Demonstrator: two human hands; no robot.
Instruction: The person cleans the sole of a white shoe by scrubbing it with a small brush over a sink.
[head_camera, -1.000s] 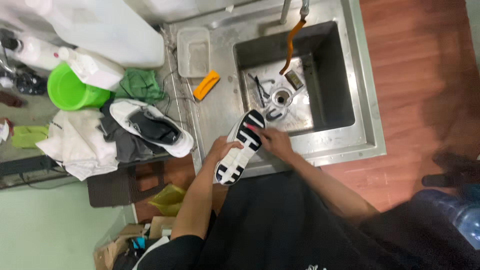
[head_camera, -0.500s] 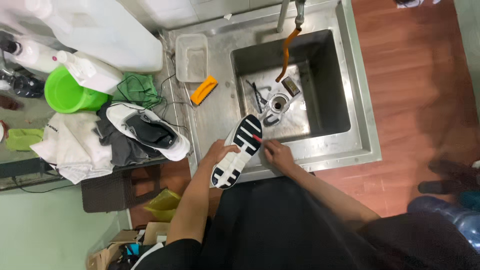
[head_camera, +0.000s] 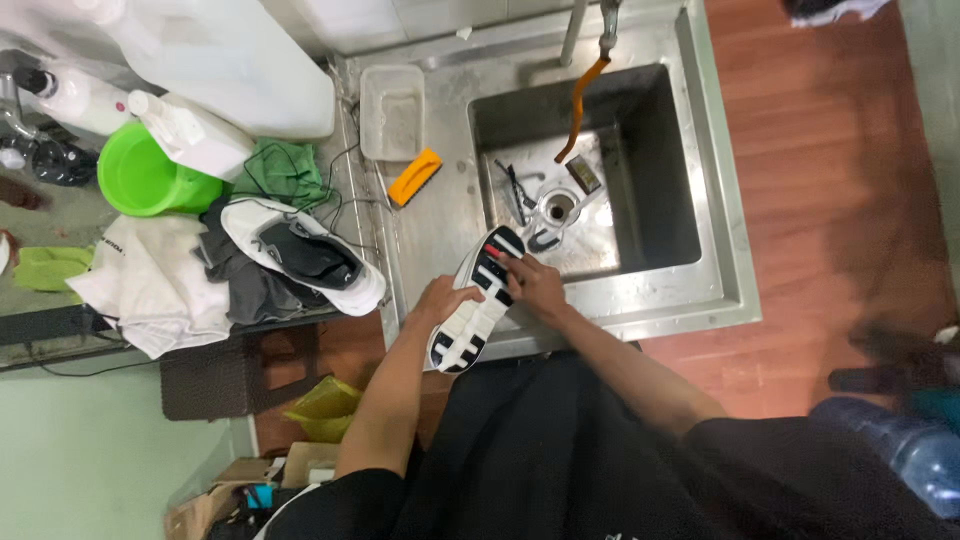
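Observation:
A white shoe (head_camera: 476, 310) with a black-and-white sole lies sole-up across the front edge of the steel sink unit (head_camera: 680, 300). My left hand (head_camera: 438, 300) grips its side near the middle. My right hand (head_camera: 535, 283) holds a small red brush (head_camera: 494, 252) pressed on the sole near the toe end. The brush is mostly hidden by my fingers.
A second white shoe (head_camera: 305, 255) rests on cloths left of the sink. An orange scrub brush (head_camera: 414, 176) and a clear tray (head_camera: 391, 110) sit on the drainboard. A green bucket (head_camera: 145, 178), white jugs (head_camera: 230, 60) and an orange hose (head_camera: 580, 105) over the basin are behind.
My right hand with the red brush has moved up along the sole towards the toe. The shoe stays held in my left hand; the view shifted slightly.

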